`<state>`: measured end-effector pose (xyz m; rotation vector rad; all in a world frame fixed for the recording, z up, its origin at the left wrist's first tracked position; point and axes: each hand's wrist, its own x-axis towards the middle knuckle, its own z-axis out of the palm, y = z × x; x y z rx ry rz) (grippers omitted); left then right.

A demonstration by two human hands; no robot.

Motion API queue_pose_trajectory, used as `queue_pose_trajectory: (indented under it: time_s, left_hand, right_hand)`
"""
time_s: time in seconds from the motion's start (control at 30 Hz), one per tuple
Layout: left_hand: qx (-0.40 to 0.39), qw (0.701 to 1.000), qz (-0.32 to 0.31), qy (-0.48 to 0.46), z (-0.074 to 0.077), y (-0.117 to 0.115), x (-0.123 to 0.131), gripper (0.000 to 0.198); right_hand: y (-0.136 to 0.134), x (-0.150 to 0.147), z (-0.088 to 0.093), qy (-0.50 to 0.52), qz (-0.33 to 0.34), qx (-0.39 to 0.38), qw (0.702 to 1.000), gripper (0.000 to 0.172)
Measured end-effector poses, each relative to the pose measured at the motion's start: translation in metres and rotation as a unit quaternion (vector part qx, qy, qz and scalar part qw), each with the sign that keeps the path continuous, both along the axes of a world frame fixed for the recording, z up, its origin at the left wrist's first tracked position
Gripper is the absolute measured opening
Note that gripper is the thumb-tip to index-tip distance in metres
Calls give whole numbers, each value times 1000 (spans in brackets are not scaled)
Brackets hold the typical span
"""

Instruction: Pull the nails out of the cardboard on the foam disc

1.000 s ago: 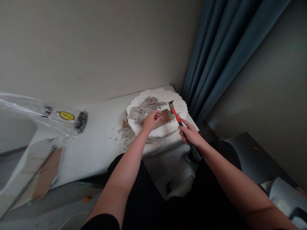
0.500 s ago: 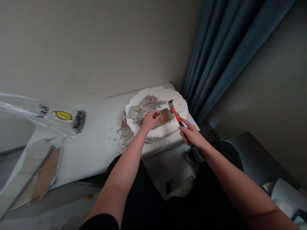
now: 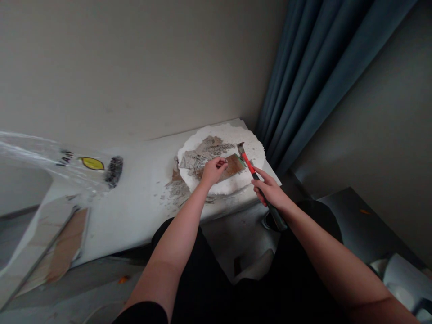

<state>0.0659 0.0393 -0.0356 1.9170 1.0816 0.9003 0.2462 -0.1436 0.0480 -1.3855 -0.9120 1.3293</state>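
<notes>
Now the right grip [image 3: 270, 192] holds a red hammer [image 3: 249, 165] tight; the left grip [image 3: 213, 172] pinches narrow above a broken white plaster disc [image 3: 232, 135] on the surface [image 3: 135, 220].

Red-and-black hammer [image 3: 251, 168], dark blue pleated curtain [image 3: 313, 76]

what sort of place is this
Probably an indoor room, perhaps in a home, used as a makeshift work spot: a dark blue curtain hangs in the corner, the right hand grips a red-handled hammer, and broken plaster-like chips lie on a white board.
</notes>
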Motion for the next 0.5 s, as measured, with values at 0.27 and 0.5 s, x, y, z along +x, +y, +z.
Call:
queue_pose_trajectory:
  time_s: [0.27, 0.5]
  left_hand:
    - [-2, 1000, 8, 6, 0, -1, 0, 15]
    - [9, 1000, -1, 9, 2, -4, 0, 14]
  right_hand:
    - [0, 0, 1, -3, 0, -1, 1000, 80]
    - [-4, 2, 1, -15, 23, 16, 1000, 82]
